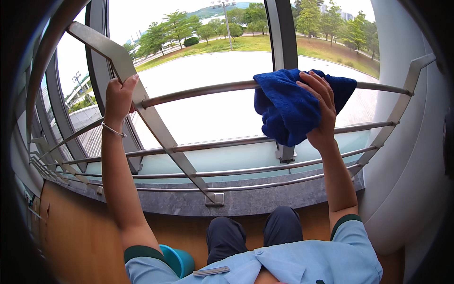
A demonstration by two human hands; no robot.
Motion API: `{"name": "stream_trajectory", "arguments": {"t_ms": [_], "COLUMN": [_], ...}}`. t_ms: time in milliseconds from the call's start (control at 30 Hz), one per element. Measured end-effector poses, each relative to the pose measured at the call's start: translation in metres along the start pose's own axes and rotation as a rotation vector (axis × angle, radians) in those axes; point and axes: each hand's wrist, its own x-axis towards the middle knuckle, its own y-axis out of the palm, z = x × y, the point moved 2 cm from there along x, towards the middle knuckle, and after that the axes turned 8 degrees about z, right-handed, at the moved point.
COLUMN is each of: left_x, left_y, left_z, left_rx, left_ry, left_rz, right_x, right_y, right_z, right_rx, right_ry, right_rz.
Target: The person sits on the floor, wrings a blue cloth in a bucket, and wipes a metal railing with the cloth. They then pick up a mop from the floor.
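Observation:
My right hand [321, 96] grips a blue cloth [291, 106], which is draped over the upper horizontal bar [205, 90] of a metal railing by the window. Part of the cloth hangs below that bar towards the second one. On the left, my left hand [122, 96] is closed around the flat metal post [156, 113] of the railing, near where the upper bar joins it. The fingers behind the post are mostly hidden.
A teal bucket [182, 261] stands on the brown floor [78, 227] beside my legs, partly behind my left sleeve. Beyond the railing are tall window panes with dark frames [283, 35]. A grey stone ledge [255, 198] runs below, and a white rounded column [400, 170] rises at right.

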Motion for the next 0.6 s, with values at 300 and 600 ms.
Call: {"name": "stream_trajectory", "arguments": {"t_ms": [300,600], "left_x": [-0.012,-0.062], "left_y": [0.007,0.038], "left_z": [-0.003,0.004], "left_rx": [-0.031,0.318], "left_ry": [-0.092,0.26], "left_rz": [-0.135,-0.546], "right_x": [-0.058,-0.004], "right_y": [0.15,0.245], "right_z": [0.108,0.132], "right_rx": [0.285,0.529], "right_ry": [0.042,-0.032], "right_rz": [0.73,0.797]}}
